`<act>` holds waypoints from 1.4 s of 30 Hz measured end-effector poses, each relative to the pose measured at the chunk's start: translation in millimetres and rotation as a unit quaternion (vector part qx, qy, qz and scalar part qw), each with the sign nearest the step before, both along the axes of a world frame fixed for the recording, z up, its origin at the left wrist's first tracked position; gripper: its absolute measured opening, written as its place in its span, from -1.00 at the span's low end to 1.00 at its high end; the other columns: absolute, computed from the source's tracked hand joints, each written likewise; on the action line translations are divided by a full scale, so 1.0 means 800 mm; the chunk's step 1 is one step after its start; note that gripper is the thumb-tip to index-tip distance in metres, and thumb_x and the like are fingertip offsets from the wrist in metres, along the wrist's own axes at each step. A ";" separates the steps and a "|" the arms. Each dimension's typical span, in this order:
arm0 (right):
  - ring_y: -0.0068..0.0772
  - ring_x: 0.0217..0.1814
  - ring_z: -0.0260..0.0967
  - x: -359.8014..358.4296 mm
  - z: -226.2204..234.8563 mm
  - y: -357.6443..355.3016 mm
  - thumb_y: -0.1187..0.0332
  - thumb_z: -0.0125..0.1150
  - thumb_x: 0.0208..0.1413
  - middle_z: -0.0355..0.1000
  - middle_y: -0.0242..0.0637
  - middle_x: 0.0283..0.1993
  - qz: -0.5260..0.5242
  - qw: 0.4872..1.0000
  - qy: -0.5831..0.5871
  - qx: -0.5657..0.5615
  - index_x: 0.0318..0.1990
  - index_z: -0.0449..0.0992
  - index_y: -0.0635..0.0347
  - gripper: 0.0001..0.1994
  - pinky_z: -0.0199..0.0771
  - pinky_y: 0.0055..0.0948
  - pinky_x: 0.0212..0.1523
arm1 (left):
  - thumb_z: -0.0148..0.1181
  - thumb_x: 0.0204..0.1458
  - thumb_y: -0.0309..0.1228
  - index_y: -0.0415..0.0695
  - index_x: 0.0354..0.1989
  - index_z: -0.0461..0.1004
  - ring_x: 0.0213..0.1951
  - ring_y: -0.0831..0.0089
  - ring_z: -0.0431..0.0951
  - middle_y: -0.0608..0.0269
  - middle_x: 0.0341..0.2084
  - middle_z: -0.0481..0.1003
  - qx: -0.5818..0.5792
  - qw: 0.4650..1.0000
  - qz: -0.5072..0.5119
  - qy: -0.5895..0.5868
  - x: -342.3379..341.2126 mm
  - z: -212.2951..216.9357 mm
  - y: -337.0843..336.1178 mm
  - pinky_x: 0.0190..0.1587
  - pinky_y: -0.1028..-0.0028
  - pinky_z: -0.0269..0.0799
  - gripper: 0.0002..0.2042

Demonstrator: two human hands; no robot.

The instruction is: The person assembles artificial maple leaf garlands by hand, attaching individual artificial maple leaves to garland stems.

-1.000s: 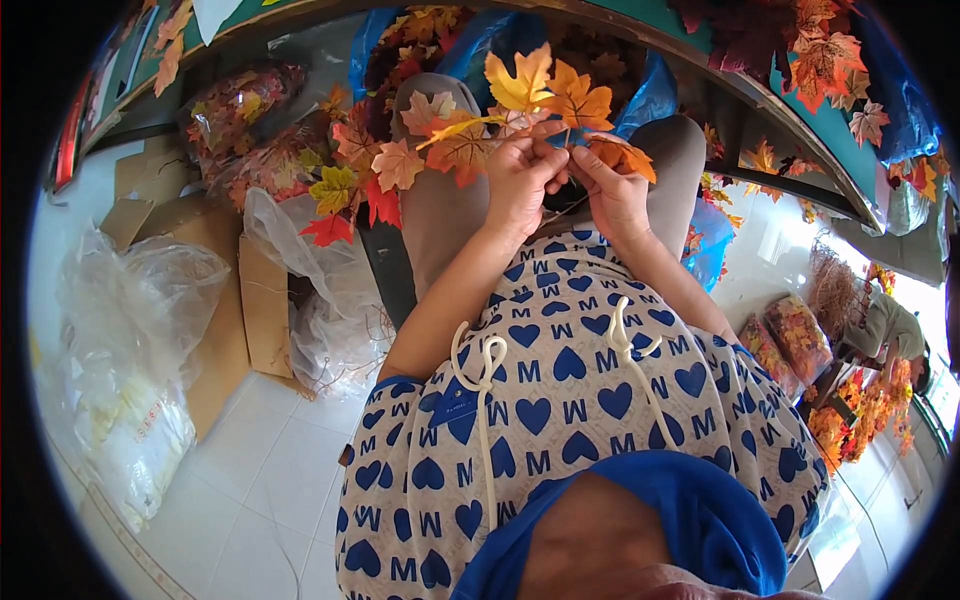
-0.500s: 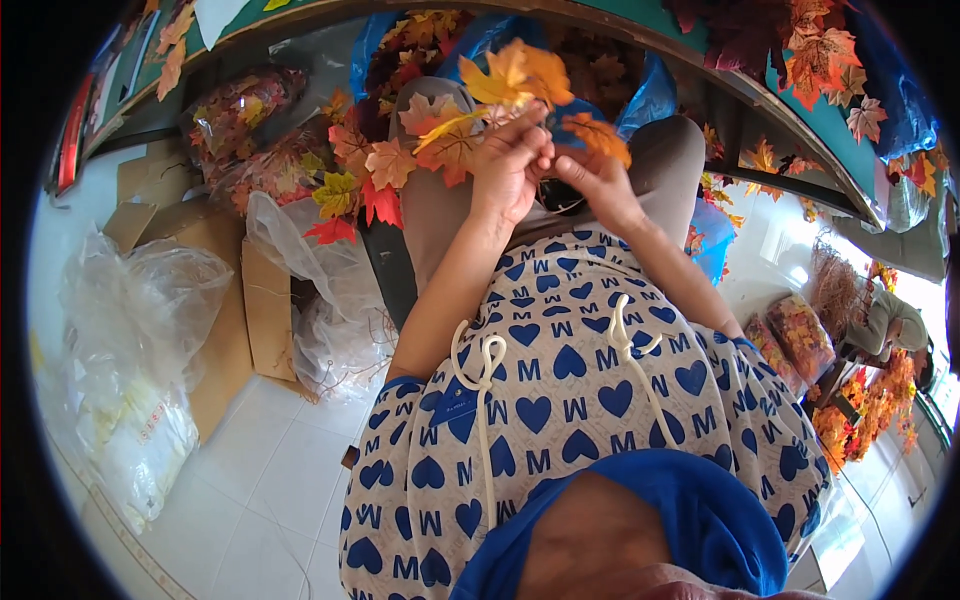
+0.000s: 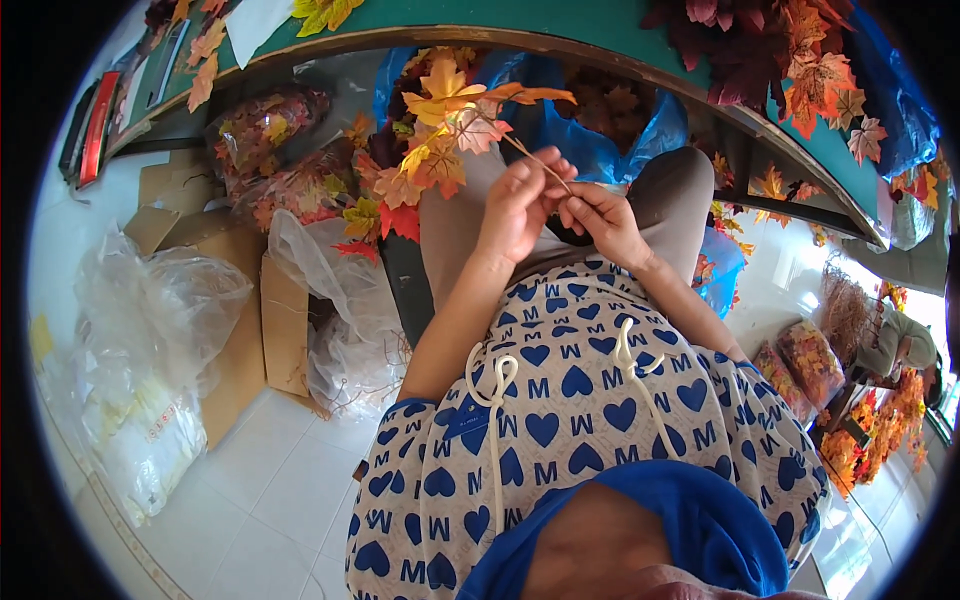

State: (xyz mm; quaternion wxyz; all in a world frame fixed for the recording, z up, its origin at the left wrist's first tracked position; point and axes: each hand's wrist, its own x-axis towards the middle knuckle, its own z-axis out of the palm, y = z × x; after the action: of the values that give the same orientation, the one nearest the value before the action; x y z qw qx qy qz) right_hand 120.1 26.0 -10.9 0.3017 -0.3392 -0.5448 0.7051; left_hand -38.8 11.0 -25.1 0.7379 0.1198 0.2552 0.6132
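Observation:
An artificial maple leaf branch (image 3: 447,98) with orange, yellow and pinkish leaves is held up over my lap. Its thin brown stem (image 3: 535,156) slants down to the right between my hands. My right hand (image 3: 608,224) is closed, thumb and fingers pinching the stem's lower end. My left hand (image 3: 515,212) is curled around the stem just above, fingertips near the right hand's; its exact grip is partly hidden. Below the branch, red, yellow and peach maple leaves (image 3: 398,218) hang beside my left thigh.
Ahead curves a green-topped table (image 3: 560,18) bearing leaves and a red object (image 3: 97,128) at its left end. Blue plastic bags (image 3: 655,135) of leaves sit beneath. Cardboard (image 3: 235,350) and clear plastic bags (image 3: 150,330) lie left. Packed leaves (image 3: 806,362) and another person (image 3: 895,340) are at right.
The leafy end of the branch has swung left and away from my hands, baring the stem. My hands have shifted slightly down, and the right now pinches the stem's end.

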 end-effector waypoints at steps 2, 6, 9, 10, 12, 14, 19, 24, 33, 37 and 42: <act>-0.72 -0.47 0.11 0.003 -0.006 0.000 0.45 -0.11 0.24 0.28 -0.46 -0.44 -0.009 0.999 0.040 -0.036 -0.01 0.39 0.31 -0.76 0.20 -0.72 -0.40 | 0.07 0.11 -0.43 -0.24 -0.22 0.42 -0.15 0.39 0.47 0.18 -0.27 0.46 -0.004 0.999 0.024 0.027 0.013 0.002 -0.008 -0.10 0.46 0.41 -0.85; -0.66 -0.50 0.09 0.002 -0.008 -0.004 0.40 -0.13 0.25 0.23 -0.46 -0.47 -0.055 0.973 0.130 -0.183 -0.03 0.40 0.28 -0.76 0.25 -0.59 -0.32 | 0.11 0.08 -0.45 -0.22 -0.23 0.42 -0.23 0.41 0.52 0.24 -0.41 0.49 0.000 0.997 0.022 0.076 0.013 0.009 0.001 -0.18 0.50 0.46 -0.86; -0.67 -0.47 0.12 0.001 -0.006 0.001 0.41 -0.12 0.24 0.27 -0.45 -0.44 -0.056 0.958 0.182 -0.215 -0.03 0.41 0.30 -0.75 0.23 -0.67 -0.35 | 0.12 0.07 -0.46 -0.21 -0.24 0.41 -0.25 0.42 0.53 0.22 -0.40 0.49 -0.006 0.998 0.037 0.056 0.017 0.015 0.013 -0.21 0.53 0.47 -0.87; -0.68 -0.45 0.14 0.003 -0.004 0.003 0.42 -0.11 0.24 0.29 -0.45 -0.43 -0.058 0.949 0.207 -0.231 -0.02 0.41 0.31 -0.75 0.21 -0.72 -0.37 | 0.13 0.06 -0.47 -0.19 -0.24 0.40 -0.27 0.42 0.53 0.22 -0.41 0.49 -0.007 0.998 0.038 0.048 0.019 0.015 0.016 -0.22 0.52 0.47 -0.88; -0.67 -0.44 0.16 0.008 0.005 0.007 0.41 -0.10 0.24 0.31 -0.44 -0.41 -0.062 0.963 0.146 -0.219 -0.03 0.41 0.31 -0.75 0.24 -0.70 -0.35 | 0.12 0.06 -0.48 -0.19 -0.24 0.40 -0.28 0.42 0.53 0.22 -0.42 0.48 -0.007 0.998 0.033 0.047 0.024 0.019 0.025 -0.22 0.52 0.47 -0.88; -0.64 -0.34 0.25 0.017 0.013 0.016 0.38 -0.09 0.24 0.36 -0.44 -0.36 -0.030 0.998 0.010 -0.050 -0.06 0.42 0.32 -0.76 0.33 -0.63 -0.27 | 0.11 0.07 -0.49 -0.16 -0.22 0.40 -0.32 0.44 0.53 0.22 -0.42 0.47 -0.032 0.998 0.004 0.051 0.026 0.029 0.031 -0.23 0.50 0.47 -0.88; -0.23 -0.20 0.42 0.017 0.101 0.030 0.52 0.14 0.00 0.44 -0.14 -0.24 -0.035 0.852 -0.287 0.436 -0.18 0.45 0.33 -0.79 0.42 -0.43 -0.14 | 0.08 0.08 -0.50 -0.14 -0.21 0.40 -0.40 0.50 0.49 0.28 -0.43 0.44 -0.070 0.991 0.103 0.044 0.009 0.014 0.005 -0.32 0.53 0.43 -0.88; -0.15 -0.29 0.43 0.051 0.221 0.078 0.58 0.16 -0.08 0.45 -0.16 -0.34 -0.194 0.757 -0.263 0.566 -0.33 0.50 0.30 -0.88 0.46 -0.36 -0.27 | 0.05 0.08 -0.54 -0.12 -0.18 0.41 -0.48 0.54 0.42 0.32 -0.49 0.42 -0.038 0.998 0.053 -0.005 0.006 0.003 0.004 -0.43 0.57 0.39 -0.86; -0.16 -0.31 0.45 -0.008 0.273 0.302 0.44 0.16 -0.01 0.44 -0.10 -0.34 -0.173 0.477 -0.629 0.589 -0.27 0.49 0.31 -0.85 0.49 -0.35 -0.23 | 0.07 0.08 -0.52 -0.18 -0.19 0.39 -0.47 0.56 0.46 0.31 -0.46 0.41 -0.048 0.999 0.016 0.016 0.021 0.012 0.018 -0.44 0.57 0.43 -0.87; -0.35 -0.24 0.45 -0.009 0.259 0.334 0.44 0.11 -0.10 0.48 -0.23 -0.37 -0.135 0.400 -0.706 0.568 -0.49 0.56 0.21 -0.89 0.50 -0.45 -0.30 | 0.09 0.07 -0.52 -0.15 -0.22 0.42 -0.47 0.56 0.46 0.33 -0.47 0.43 -0.052 0.998 0.031 0.015 0.012 0.012 0.020 -0.45 0.59 0.42 -0.89; -0.22 -0.27 0.44 -0.005 0.285 0.323 0.41 0.06 -0.02 0.46 -0.14 -0.36 -0.244 0.463 -0.676 0.518 -0.45 0.53 0.28 -0.85 0.49 -0.38 -0.30 | 0.09 0.06 -0.52 -0.13 -0.24 0.44 -0.47 0.57 0.47 0.35 -0.47 0.44 -0.048 0.998 0.028 0.012 0.005 0.007 0.006 -0.44 0.58 0.44 -0.90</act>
State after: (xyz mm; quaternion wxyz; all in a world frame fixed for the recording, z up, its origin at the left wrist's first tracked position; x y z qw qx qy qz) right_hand 116.5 284.8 217.2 0.1193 -0.6108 -0.7387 -0.2588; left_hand -35.0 15.6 -19.7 0.7221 0.0843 0.2971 0.6191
